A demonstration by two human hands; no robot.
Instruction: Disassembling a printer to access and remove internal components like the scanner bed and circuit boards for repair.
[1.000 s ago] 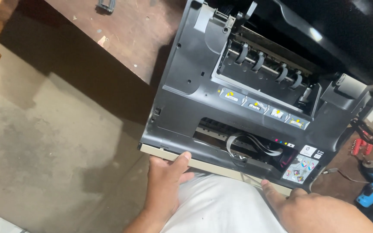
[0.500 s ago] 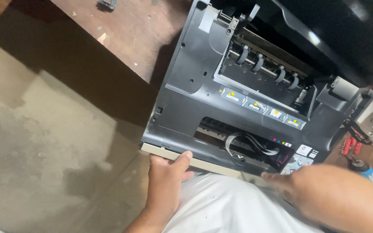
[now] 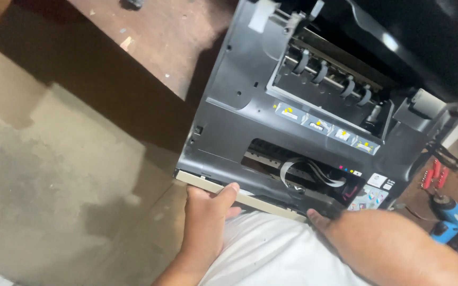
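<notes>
Two bare hands hold an opened dark grey printer (image 3: pixel 271 122), seen from the head camera looking down. The left hand (image 3: pixel 208 212) grips the printer's near bottom edge, thumb hooked over a pale cream strip (image 3: pixel 239 196) that runs along that edge, fingers curled beneath it. The right hand (image 3: pixel 322 217) reaches in from the right; only its fingertips show, pressed against the same near edge, so whether it is closed around anything cannot be told. Its forearm crosses over a white shirt (image 3: pixel 271 254).

Beyond the left hand, the printer lies tilted, partly on a reddish-brown desk (image 3: pixel 165 37) and partly jutting past the desk's edge over a bare concrete floor (image 3: pixel 54 175). Just past the right fingertips, a loop of flat grey ribbon cable (image 3: pixel 308 175) sits in an open slot. Farther away, a row of black rollers (image 3: pixel 335 79) is exposed. To the right of the right hand lie a blue power tool (image 3: pixel 449 214) and red-handled tools (image 3: pixel 433 175).

Judging from the overhang, the printer could slide off and drop if either grip slips. Fingers straying inward could also snag the loose ribbon cable.
</notes>
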